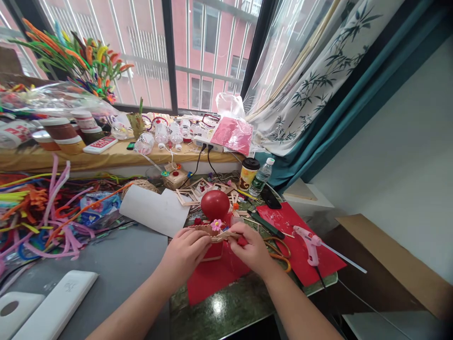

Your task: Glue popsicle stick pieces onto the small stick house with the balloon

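Note:
A pale braided cord runs between my two hands, along the near side of a small brown piece with a scalloped edge. My left hand is closed on the left end of the cord, its fingers bent over that edge. The right end is pinched between thumb and fingers of my right hand. A pink flower with a yellow centre shows just behind the cord. Behind it sits a shiny red balloon-like ball. Red sheet material lies beneath my hands.
Orange-handled scissors and a pink glue gun with its cable lie to the right. A lidded cup and a water bottle stand behind. Pipe cleaners crowd the left; white paper lies nearer. Stick frames lie behind.

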`<state>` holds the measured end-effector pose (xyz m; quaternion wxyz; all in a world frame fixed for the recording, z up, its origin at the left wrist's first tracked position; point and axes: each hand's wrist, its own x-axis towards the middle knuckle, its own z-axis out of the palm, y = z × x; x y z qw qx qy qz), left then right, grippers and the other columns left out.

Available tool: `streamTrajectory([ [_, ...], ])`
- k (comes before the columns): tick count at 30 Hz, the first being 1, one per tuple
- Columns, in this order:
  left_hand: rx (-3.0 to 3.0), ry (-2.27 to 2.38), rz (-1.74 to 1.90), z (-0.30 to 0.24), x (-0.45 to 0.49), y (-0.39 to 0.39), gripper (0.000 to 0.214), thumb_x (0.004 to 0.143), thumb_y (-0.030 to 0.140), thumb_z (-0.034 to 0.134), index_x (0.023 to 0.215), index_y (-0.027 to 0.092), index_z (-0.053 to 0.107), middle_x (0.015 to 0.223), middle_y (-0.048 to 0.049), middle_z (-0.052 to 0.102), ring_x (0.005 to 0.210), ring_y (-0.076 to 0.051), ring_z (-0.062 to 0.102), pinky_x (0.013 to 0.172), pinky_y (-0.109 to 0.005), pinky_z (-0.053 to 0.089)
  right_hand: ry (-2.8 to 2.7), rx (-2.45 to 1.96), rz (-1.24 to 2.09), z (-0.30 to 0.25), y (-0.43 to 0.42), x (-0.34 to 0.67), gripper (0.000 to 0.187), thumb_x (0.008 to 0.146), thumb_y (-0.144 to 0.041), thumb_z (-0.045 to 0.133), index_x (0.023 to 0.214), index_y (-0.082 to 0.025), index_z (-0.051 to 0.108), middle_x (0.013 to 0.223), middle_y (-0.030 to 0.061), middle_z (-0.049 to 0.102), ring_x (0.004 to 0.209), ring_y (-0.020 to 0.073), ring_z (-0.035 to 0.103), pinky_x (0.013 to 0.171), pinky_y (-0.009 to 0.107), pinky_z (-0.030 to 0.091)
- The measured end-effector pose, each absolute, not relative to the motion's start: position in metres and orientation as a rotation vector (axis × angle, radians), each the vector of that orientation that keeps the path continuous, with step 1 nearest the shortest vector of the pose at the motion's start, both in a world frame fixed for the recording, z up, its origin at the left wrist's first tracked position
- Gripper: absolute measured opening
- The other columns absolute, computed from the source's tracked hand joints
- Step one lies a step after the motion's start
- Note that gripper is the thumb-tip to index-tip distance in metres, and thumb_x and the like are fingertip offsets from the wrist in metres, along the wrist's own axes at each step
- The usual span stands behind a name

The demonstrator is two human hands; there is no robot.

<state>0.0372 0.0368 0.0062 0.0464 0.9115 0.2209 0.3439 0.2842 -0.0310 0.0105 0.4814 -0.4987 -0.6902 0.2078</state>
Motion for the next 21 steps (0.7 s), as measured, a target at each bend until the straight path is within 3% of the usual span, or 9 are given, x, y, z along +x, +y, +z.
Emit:
streamTrajectory([
  [12, 2.689, 0.722, 1.054, 0.003, 0.037, 0.037, 0.007, 0.107, 0.024, 0.060, 0.112, 0.024, 0.065, 0.103, -0.0019, 0.080, 0.096, -0.021, 0.075, 0.094, -0.040, 0.052, -2.148, -1.118, 0.558, 0.060, -0.025, 0.287, 0.028, 0.098, -0.013, 0.058, 0.116, -0.029, 0.072, 0.109, 0.0053, 0.076, 0.101, 0.0239, 0.071, 0.092, 0.038, 0.056],
  [21, 2.691, 0.727, 1.016, 0.001, 0.036, 0.037, 0.009, 0.107, 0.024, 0.060, 0.114, 0.023, 0.065, 0.102, -0.0027, 0.080, 0.093, -0.022, 0.075, 0.093, -0.042, 0.052, -1.978, -1.201, 0.672, 0.057, -0.021, 0.283, 0.034, 0.091, -0.009, 0.061, 0.116, -0.027, 0.074, 0.108, 0.0037, 0.076, 0.098, 0.0210, 0.072, 0.091, 0.034, 0.057],
])
